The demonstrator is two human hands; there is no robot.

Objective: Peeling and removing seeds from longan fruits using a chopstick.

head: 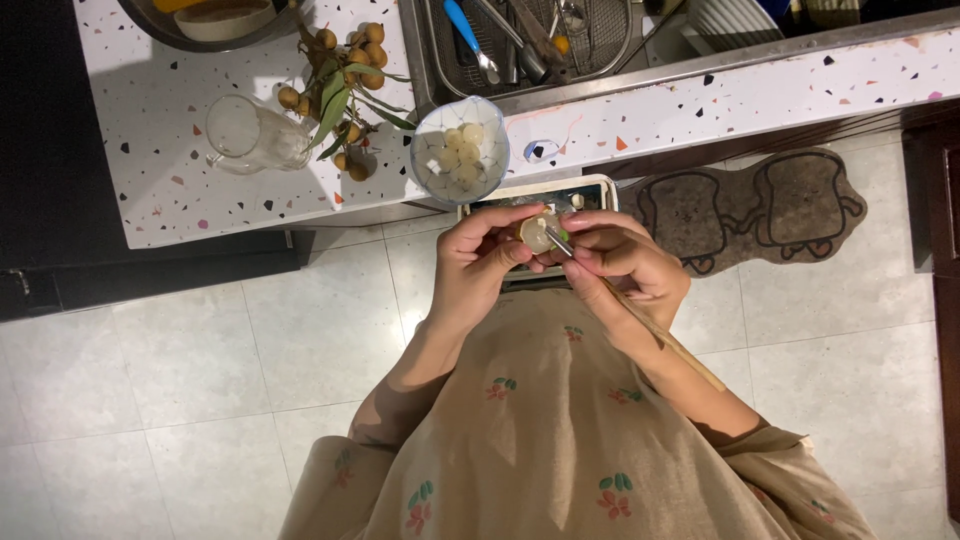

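My left hand (478,262) pinches a small partly peeled brown fruit (537,234) in front of my chest. My right hand (622,262) grips a thin wooden-handled tool (660,333) whose metal tip touches the fruit. Just beyond the hands, on the counter edge, stands a glass bowl (430,135) holding several pale peeled fruits (460,152). A bunch of brown round fruits with green leaves (342,92) lies on the speckled white counter (170,150) left of the bowl.
An empty clear glass jug (250,135) lies beside the bunch. A sink (530,40) with utensils sits behind the bowl. A small bin (540,190) stands below the counter under my hands. A brown toast-shaped mat (750,210) lies on the tiled floor.
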